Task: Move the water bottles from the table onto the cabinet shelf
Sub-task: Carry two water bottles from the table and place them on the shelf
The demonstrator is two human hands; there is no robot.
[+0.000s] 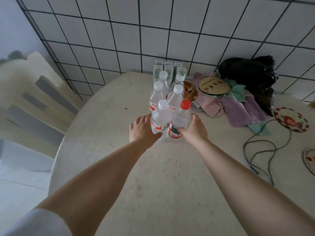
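On the round tabletop [105,103] the water bottles stand upright in two short rows running toward the tiled wall [153,31], and both hands reach for the nearest pair. The left hand [142,129] lies against the left side of the white-capped bottle [161,119], thumb curling across its lower front, fingers [136,124] loosely spread. The right hand [194,128] cups the right side of the red-capped bottle [181,120], thumb on its label; neither bottle looks lifted.
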